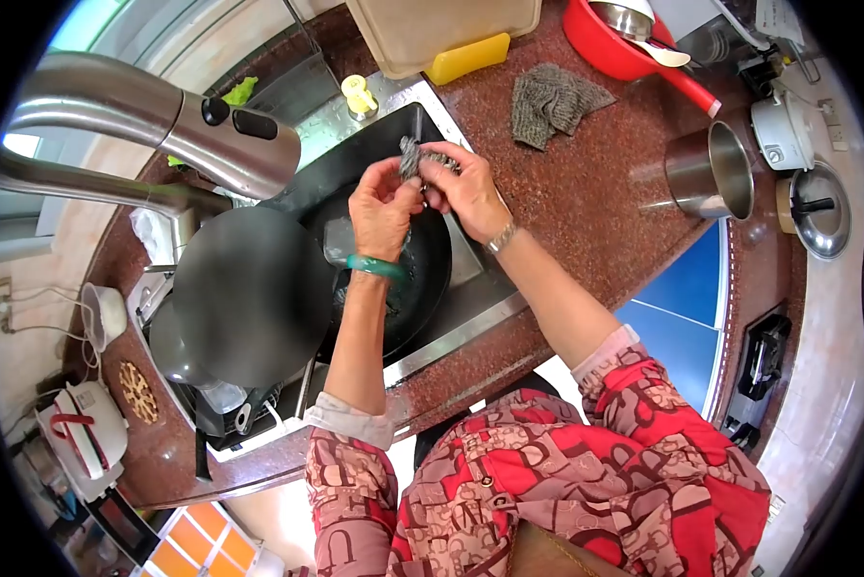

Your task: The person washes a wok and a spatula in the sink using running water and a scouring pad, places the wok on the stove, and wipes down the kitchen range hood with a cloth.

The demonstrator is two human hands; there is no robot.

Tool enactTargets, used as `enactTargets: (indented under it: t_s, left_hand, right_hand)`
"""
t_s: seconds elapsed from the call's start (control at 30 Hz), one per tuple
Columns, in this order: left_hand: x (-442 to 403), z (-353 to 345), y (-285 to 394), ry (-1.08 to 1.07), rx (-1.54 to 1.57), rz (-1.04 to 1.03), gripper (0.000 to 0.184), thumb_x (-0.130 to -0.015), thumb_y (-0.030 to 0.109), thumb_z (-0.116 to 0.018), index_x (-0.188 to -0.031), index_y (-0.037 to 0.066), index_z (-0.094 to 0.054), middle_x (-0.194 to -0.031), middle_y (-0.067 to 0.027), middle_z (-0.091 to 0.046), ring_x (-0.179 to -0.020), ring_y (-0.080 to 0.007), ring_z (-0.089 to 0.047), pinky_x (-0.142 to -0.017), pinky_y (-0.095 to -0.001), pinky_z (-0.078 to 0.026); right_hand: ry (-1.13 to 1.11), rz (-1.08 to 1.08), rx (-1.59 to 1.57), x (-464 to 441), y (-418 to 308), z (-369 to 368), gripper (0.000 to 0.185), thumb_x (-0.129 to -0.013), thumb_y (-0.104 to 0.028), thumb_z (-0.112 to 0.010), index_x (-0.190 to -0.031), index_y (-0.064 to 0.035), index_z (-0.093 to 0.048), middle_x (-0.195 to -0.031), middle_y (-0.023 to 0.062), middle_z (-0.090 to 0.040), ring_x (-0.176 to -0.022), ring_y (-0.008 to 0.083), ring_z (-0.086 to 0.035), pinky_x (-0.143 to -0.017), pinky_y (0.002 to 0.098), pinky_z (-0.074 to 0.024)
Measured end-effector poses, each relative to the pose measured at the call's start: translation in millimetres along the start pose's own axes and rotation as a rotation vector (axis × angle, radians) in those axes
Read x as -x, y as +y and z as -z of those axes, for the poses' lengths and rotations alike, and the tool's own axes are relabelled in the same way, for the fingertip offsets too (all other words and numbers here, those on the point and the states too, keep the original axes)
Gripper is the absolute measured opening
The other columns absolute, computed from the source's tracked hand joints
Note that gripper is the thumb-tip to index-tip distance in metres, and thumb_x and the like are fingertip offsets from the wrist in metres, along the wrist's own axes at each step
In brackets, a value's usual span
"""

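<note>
Over the sink [326,159], my left hand [382,213] and my right hand [468,190] are close together, fingers closed around a small, bunched-up grey cloth [411,159]. A twisted end of it pokes out above my left fingers; the rest is partly hidden by my hands. Below them a dark round pan [434,279] lies in the sink, wet inside. A pale, see-through object [338,238] shows in the pan beside my left wrist; its kind is unclear. Another grey-brown knitted cloth [555,102] lies crumpled on the counter, right of the sink.
A steel faucet [230,144] reaches in from the left, above a large dark round lid or pan [254,293]. On the right are a steel pot [711,171], a red basin [605,38] and a white cooker [783,130]. A yellow board [467,60] stands behind the sink.
</note>
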State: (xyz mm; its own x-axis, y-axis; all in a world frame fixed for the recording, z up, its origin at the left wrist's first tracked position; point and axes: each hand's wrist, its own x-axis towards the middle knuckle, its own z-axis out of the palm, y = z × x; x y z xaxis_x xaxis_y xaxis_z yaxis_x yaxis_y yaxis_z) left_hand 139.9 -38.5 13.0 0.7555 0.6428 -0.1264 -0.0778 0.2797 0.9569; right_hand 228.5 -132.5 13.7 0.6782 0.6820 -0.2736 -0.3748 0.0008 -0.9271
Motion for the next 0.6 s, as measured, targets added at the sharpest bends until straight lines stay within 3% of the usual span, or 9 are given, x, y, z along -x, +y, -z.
enactTargets:
  t_s: [0.07, 0.13, 0.33, 0.47, 0.6]
  left_hand:
    - [-6, 0, 13, -0.003, -0.038, -0.031, 0.028, -0.079, 0.003, -0.059, -0.107, 0.0, -0.054, -0.081, -0.0062, -0.062, -0.063, -0.0087, -0.055, -0.056, -0.0196, -0.046]
    - [-21, 3, 15, 0.091, -0.047, -0.131, 0.029, -0.081, 0.005, -0.057, -0.11, 0.002, -0.054, -0.078, -0.0046, -0.06, -0.062, -0.0078, -0.054, -0.055, -0.0191, -0.045]
    - [-80, 20, 24, 0.381, -0.468, -0.367, 0.031, -0.083, 0.019, -0.06, -0.112, 0.008, -0.055, -0.07, -0.0027, -0.056, -0.059, -0.0067, -0.049, -0.051, -0.022, -0.042]
    - [-105, 17, 30, 0.382, -0.495, -0.294, 0.032, -0.081, 0.024, -0.064, -0.107, 0.006, -0.059, -0.069, -0.0018, -0.056, -0.062, -0.0068, -0.049, -0.054, -0.0225, -0.042]
    - [-121, 17, 21, 0.295, -0.284, -0.261, 0.029, -0.076, 0.024, -0.07, -0.096, 0.003, -0.065, -0.073, -0.0015, -0.058, -0.063, -0.0061, -0.048, -0.055, -0.0225, -0.04]
  right_hand:
    - [0.001, -0.125, -0.549, -12, 4, 0, 0.025, -0.085, -0.013, -0.054, -0.108, -0.0058, -0.049, -0.085, 0.007, -0.057, -0.056, 0.0087, -0.047, -0.045, 0.0204, -0.0352]
    - [-0.032, -0.158, -0.709, -21, 6, -5, 0.029, -0.086, -0.012, -0.05, -0.114, -0.0099, -0.044, -0.092, 0.0113, -0.057, -0.062, 0.01, -0.048, -0.049, 0.0219, -0.0362]
    - [-0.103, -0.286, -0.951, -49, 19, -24, 0.032, -0.087, -0.009, -0.047, -0.118, -0.0181, -0.043, -0.096, 0.0183, -0.057, -0.062, 0.0135, -0.049, -0.051, 0.0239, -0.0365]
    - [-0.199, -0.27, -1.077, -66, 25, -30, 0.028, -0.088, -0.009, -0.044, -0.115, -0.018, -0.045, -0.096, 0.0185, -0.057, -0.062, 0.0138, -0.048, -0.051, 0.0242, -0.0364]
    - [-0.228, -0.275, -1.08, -75, 28, -35, 0.025, -0.088, -0.011, -0.043, -0.111, -0.0163, -0.049, -0.094, 0.0159, -0.054, -0.064, 0.014, -0.045, -0.053, 0.0236, -0.0365]
